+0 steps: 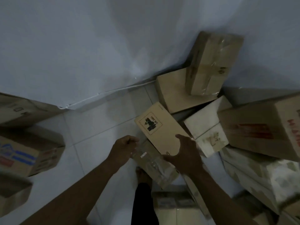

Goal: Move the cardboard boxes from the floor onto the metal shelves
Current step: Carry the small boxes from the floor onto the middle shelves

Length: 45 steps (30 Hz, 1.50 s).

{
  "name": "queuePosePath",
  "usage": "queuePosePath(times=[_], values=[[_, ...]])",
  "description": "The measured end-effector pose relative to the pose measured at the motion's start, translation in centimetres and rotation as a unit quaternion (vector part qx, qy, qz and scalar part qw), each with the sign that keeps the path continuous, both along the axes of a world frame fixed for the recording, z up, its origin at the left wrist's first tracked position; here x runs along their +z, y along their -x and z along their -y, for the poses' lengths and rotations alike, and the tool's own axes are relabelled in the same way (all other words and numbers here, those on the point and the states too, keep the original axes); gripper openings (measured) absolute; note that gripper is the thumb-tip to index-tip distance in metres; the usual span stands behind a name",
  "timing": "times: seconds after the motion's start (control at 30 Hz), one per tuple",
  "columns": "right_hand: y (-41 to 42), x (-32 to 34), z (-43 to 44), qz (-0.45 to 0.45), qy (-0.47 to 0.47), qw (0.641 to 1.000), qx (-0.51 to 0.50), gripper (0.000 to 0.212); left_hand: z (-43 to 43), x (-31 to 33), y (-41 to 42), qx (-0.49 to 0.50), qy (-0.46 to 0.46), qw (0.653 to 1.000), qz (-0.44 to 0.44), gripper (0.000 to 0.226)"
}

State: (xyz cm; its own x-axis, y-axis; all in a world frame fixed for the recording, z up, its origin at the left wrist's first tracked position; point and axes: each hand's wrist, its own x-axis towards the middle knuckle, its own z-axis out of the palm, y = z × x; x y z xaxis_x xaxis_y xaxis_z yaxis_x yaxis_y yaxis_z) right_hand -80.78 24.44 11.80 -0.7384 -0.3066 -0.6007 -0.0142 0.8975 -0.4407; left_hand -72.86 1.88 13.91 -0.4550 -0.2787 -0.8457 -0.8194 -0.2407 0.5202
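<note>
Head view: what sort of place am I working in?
Likely a storeroom: taped cardboard boxes piled on a tiled floor against a bare wall, while the left hand and right hand grip a labelled box.

Storeroom: piled cardboard boxes (209, 64)

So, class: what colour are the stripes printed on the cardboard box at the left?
Blue stripes on the brown box, seen in the head view.

2 hands (123, 148), at least 9 boxes (211, 62)
</note>
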Motion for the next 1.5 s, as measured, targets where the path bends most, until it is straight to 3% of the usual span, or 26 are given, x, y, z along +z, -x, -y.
queuePosePath(times=[0.17,0.27,0.5,0.67,0.83,0.97,1.07,1.13,1.23,1.3,1.37,1.5], values=[[1.2,-11.6,2.1,-0.044,-0.102,0.985,0.129,0.145,-1.2,-10.0,0.3,0.073,-0.06,0.994,0.057,0.01],[1.6,-15.3,3.2,-0.059,-0.119,0.978,0.161,0.153,-1.5,-13.5,0.4,0.094,-0.084,0.989,0.079,0.01],[2.2,-16.6,3.4,-0.098,-0.123,0.971,0.181,0.153,-1.4,-15.0,-0.1,0.159,-0.116,0.977,0.084,0.01],[5.0,-14.9,2.5,-0.114,-0.107,0.969,0.191,0.144,-0.3,-13.1,-0.6,0.152,-0.1,0.98,0.078,0.014],[7.6,-9.3,1.9,-0.111,-0.101,0.97,0.191,0.144,1.3,-9.2,-0.4,0.162,-0.085,0.981,0.061,0.012],[8.0,-1.0,2.1,-0.054,-0.027,0.99,0.13,0.137,2.4,-3.5,-1.3,0.149,-0.057,0.986,0.045,0.017],[7.3,6.0,3.2,-0.005,0.059,0.996,0.062,0.13,3.4,2.2,-3.7,0.165,-0.091,0.982,0.029,0.079],[6.2,10.6,4.4,0.045,0.138,0.989,0.011,0.124,4.5,6.4,-6.0,0.183,-0.128,0.975,-0.001,0.092],[3.4,17.0,6.8,0.157,0.263,0.95,-0.059,0.112,6.8,13.5,-10.7,0.204,-0.15,0.967,-0.038,0.088],[0.9,20.5,8.8,0.212,0.3,0.927,-0.078,0.109,8.2,18.2,-14.5,0.244,-0.148,0.955,-0.075,0.07],[-2.3,23.8,11.0,0.253,0.328,0.908,-0.067,0.099,9.0,22.6,-18.8,0.289,-0.126,0.943,-0.103,0.058],[-9.5,29.4,15.7,0.32,0.353,0.879,0.018,0.092,9.9,30.6,-28.2,0.378,-0.06,0.909,-0.161,0.057]])
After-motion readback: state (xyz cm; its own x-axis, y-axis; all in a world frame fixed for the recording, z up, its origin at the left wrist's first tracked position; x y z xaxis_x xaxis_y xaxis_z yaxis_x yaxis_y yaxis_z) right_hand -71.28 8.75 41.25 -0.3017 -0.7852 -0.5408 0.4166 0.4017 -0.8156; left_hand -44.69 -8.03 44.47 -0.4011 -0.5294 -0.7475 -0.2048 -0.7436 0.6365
